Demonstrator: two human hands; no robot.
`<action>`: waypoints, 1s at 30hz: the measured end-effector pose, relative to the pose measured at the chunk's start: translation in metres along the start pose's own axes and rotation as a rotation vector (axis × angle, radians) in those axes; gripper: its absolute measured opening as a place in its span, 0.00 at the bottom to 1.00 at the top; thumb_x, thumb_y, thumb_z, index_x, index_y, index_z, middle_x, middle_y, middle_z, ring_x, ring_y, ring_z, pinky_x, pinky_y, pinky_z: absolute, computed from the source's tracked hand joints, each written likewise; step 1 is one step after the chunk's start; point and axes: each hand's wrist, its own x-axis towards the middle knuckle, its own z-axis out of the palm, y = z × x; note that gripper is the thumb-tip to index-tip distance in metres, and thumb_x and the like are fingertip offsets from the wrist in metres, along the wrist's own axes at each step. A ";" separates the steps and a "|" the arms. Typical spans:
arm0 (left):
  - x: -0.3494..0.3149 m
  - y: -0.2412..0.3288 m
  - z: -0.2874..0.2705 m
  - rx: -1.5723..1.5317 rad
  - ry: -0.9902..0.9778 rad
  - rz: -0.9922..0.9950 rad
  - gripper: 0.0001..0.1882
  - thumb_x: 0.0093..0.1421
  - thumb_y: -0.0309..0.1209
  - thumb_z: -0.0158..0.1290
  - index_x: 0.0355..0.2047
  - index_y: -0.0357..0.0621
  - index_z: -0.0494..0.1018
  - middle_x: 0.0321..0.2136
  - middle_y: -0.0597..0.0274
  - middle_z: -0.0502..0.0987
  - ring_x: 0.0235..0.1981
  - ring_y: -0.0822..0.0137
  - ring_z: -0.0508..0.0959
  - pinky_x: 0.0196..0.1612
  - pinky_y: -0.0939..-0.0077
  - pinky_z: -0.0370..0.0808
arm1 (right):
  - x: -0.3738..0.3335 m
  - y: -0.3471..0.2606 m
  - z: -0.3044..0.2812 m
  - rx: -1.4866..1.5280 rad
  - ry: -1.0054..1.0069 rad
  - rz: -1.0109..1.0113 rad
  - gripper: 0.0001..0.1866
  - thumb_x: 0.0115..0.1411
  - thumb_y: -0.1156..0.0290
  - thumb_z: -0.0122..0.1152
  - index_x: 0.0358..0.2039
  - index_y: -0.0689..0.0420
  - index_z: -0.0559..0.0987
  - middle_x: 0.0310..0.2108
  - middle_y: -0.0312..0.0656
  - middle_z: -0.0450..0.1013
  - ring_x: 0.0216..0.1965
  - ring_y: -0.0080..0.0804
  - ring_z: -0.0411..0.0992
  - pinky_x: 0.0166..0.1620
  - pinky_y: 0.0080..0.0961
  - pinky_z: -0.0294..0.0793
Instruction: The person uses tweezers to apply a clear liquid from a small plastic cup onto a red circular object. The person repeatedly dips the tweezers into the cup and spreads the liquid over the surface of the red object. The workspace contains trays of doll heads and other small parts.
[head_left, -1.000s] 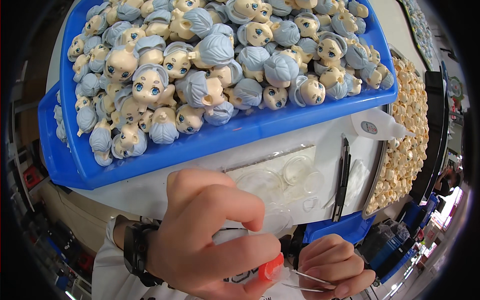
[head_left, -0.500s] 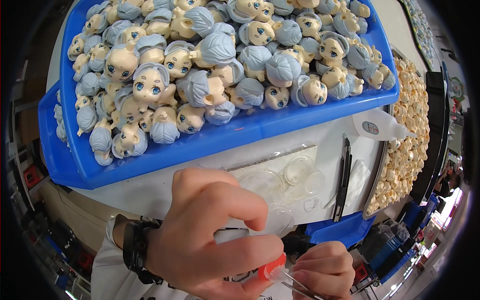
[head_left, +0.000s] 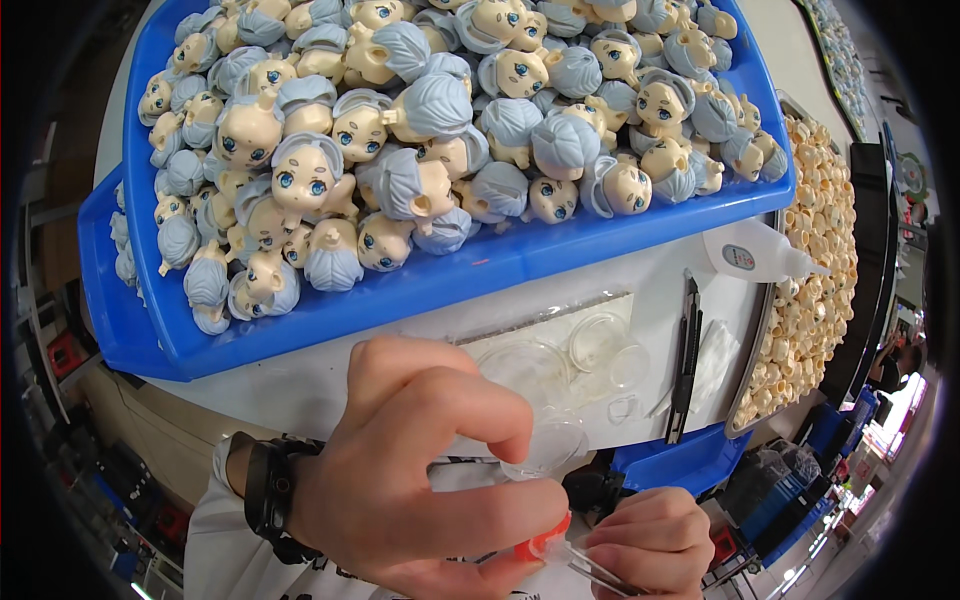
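Low in the view, my left hand [head_left: 420, 450] pinches a small red piece [head_left: 543, 538] with a clear part between thumb and forefinger. Its other fingers curl above. To its right, my right hand [head_left: 655, 540] is closed round thin metal tweezers [head_left: 592, 570]. Their tips point at the clear part of the red piece; whether they touch it I cannot tell. Clear round dishes [head_left: 600, 340] lie on a pale sheet just beyond my left hand, one clear cup [head_left: 548, 447] partly behind its fingers.
A large blue bin [head_left: 480, 262] full of doll heads with grey-blue hair fills the far side. At right are a white squeeze bottle [head_left: 745, 250], a black utility knife [head_left: 685, 360], a crumpled white wipe [head_left: 712, 365] and a tray of cream-coloured parts [head_left: 810, 280]. A smaller blue bin [head_left: 685, 460] sits below the table edge.
The tweezers and my right hand have shifted slightly right and down. The red piece has tilted a little in my left hand, which stays nearly in place.
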 end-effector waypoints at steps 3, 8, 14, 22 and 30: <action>0.000 0.000 -0.001 -0.007 -0.007 -0.055 0.16 0.31 0.37 0.59 0.26 0.55 0.73 0.27 0.66 0.65 0.29 0.66 0.63 0.34 0.72 0.57 | -0.002 -0.004 0.001 -0.018 0.066 0.066 0.09 0.50 0.80 0.53 0.32 0.57 0.67 0.23 0.44 0.68 0.20 0.30 0.66 0.19 0.20 0.68; 0.017 0.030 -0.008 -0.048 -0.027 -0.417 0.14 0.32 0.42 0.61 0.23 0.60 0.73 0.27 0.67 0.64 0.27 0.65 0.61 0.29 0.74 0.57 | -0.009 0.001 0.000 -0.003 0.124 0.004 0.06 0.47 0.81 0.56 0.22 0.56 0.69 0.19 0.37 0.69 0.16 0.24 0.65 0.17 0.16 0.68; 0.012 0.023 0.002 -0.171 0.056 -0.311 0.14 0.32 0.32 0.57 0.25 0.54 0.72 0.28 0.68 0.67 0.30 0.65 0.63 0.34 0.71 0.57 | 0.000 -0.001 -0.002 -0.039 0.004 0.058 0.09 0.48 0.81 0.54 0.29 0.55 0.68 0.20 0.42 0.69 0.18 0.28 0.66 0.18 0.19 0.67; 0.005 0.000 0.009 0.015 0.069 0.032 0.17 0.29 0.36 0.58 0.26 0.54 0.73 0.27 0.66 0.66 0.30 0.65 0.64 0.36 0.71 0.58 | 0.000 -0.010 0.000 -0.115 -0.028 0.074 0.15 0.49 0.82 0.51 0.38 0.54 0.68 0.23 0.47 0.69 0.20 0.32 0.67 0.18 0.20 0.66; 0.007 0.005 0.007 0.038 0.027 -0.015 0.17 0.29 0.36 0.58 0.26 0.53 0.73 0.27 0.66 0.65 0.30 0.65 0.64 0.36 0.70 0.58 | -0.001 0.000 0.006 0.007 0.090 0.026 0.08 0.53 0.79 0.49 0.35 0.55 0.66 0.22 0.45 0.68 0.20 0.31 0.66 0.17 0.20 0.65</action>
